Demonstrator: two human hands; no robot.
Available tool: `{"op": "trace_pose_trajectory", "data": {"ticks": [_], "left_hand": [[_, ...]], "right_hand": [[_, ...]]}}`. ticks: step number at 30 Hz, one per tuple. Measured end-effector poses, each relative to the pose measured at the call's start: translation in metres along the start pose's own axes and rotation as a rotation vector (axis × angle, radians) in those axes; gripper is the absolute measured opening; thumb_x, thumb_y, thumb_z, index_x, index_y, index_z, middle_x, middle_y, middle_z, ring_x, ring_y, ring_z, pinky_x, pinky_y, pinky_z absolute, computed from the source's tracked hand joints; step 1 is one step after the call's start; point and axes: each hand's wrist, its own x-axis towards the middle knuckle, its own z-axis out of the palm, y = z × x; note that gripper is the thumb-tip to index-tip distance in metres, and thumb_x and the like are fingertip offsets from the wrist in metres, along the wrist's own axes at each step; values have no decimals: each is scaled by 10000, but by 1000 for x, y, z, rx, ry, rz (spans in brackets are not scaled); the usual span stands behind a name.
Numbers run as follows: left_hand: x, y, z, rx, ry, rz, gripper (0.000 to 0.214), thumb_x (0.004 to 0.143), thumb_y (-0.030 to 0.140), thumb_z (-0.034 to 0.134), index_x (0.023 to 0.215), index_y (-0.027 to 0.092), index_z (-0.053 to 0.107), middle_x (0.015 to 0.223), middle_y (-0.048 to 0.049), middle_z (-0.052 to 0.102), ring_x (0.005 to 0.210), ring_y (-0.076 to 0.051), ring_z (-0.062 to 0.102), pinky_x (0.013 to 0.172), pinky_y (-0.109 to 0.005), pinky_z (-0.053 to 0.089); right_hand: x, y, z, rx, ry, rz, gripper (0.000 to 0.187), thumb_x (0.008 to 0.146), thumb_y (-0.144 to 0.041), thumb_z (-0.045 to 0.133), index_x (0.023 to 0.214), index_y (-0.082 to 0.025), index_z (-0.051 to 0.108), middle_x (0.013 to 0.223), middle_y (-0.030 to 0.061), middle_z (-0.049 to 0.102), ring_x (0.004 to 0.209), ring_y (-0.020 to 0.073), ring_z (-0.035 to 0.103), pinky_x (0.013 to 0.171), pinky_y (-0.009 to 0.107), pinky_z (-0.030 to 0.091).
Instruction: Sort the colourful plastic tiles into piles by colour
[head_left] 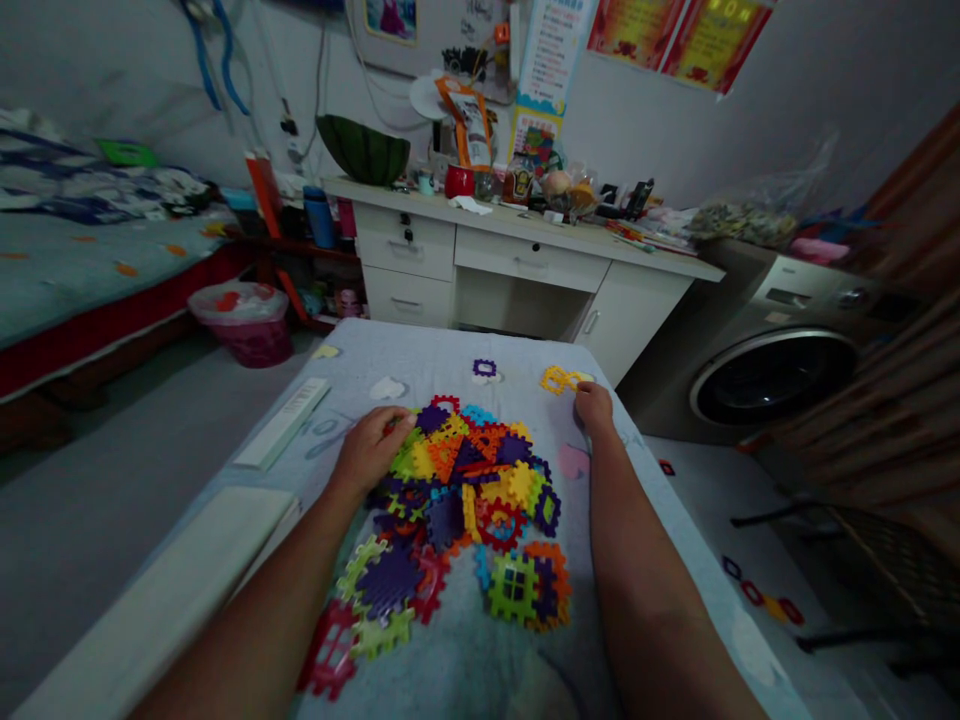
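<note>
A heap of colourful interlocking plastic building pieces point(480, 460) lies on the cloth-covered table. My left hand point(375, 447) is at the heap's upper left, thumb and fingers bent close together near a green piece; whatever is between the fingertips is hidden. At the table's far right, my right hand point(595, 408) closes on the end of yellow building pieces point(555, 380), which look linked in a row. A single purple square frame piece point(484, 368) lies between the hands, farther back. Nearer to me are a joined purple, green and red group point(390, 580) and a green window piece point(514, 588) over orange and purple ones.
A long white box point(285, 422) and a larger white slab point(172, 590) lie along the table's left side. Behind stands a white desk point(525, 245) with clutter; a washing machine point(780, 340) is at right. A pink bin point(244, 325) and some floor pieces point(752, 593) flank the table.
</note>
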Motion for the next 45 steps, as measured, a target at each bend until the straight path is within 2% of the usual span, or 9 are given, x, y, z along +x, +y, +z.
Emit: {"op": "trace_pose_trajectory", "data": {"ticks": [7,9,14,17,22,28,34,38,45], "left_hand": [[1,-3,1,-20,-4,15,453,833,587,473,968,210,685,1068,-72,711,1024,-249,639,916,-357,481],[1,-4,1,-25,-1,6,466,832,597,476,979,209,687,1083,-72,712,1036,-248,637,922,-352,479],[-1,-2,0,-90,4,-55,480,841,595,477,1006,199,692,1057,-54,727,1014,-242,647,926,-342,473],[-2,1,-2,-134,0,-81,487,850,597,469,1015,197,692,1052,-48,729,1020,-244,645,937,-346,460],[-1,2,-3,-118,-6,-71,481,849,599,474,1008,200,693,1053,-44,728,1031,-245,639,936,-340,454],[-2,-1,-2,-106,-7,-48,478,850,604,475,999,203,688,1031,-36,729,1006,-237,646,925,-333,461],[-1,-1,-1,-85,-8,-45,470,840,599,474,989,208,688,1040,-44,729,1011,-244,645,932,-346,463],[-1,2,-2,-66,-8,-59,469,826,596,476,973,206,692,1026,-50,732,993,-251,648,918,-357,472],[0,-1,-1,-68,-12,-38,458,824,582,486,989,210,696,1047,-55,729,1001,-250,648,937,-363,474]], "right_hand": [[-12,-30,-13,98,-21,-99,243,714,-115,569,901,-173,713,998,67,716,931,184,623,943,333,457],[-15,-42,-18,142,-168,-186,166,704,-146,609,832,-177,710,883,38,713,823,167,618,838,298,481],[-34,-75,-18,59,-755,-374,136,632,-130,686,747,-188,729,698,-20,685,672,136,588,660,230,442],[-47,-87,-13,-112,-883,-398,153,598,-83,689,705,-189,716,661,-37,658,638,122,562,613,218,408],[-52,-91,-13,-221,-896,-388,146,584,-75,696,685,-177,669,619,-55,599,585,93,503,539,197,351],[-39,-71,-27,109,-935,-203,101,612,-132,672,692,-172,624,560,-37,612,495,87,506,460,174,344],[-28,-45,-39,362,-732,-44,110,624,-172,677,720,-165,624,562,-13,618,511,104,550,448,173,368],[-32,-51,-31,233,-846,-131,228,587,-182,720,814,-163,707,642,-35,638,537,84,521,474,175,358],[-42,-71,-14,-38,-958,-281,122,555,-106,694,653,-168,657,569,-66,583,544,76,483,510,183,344]]}}
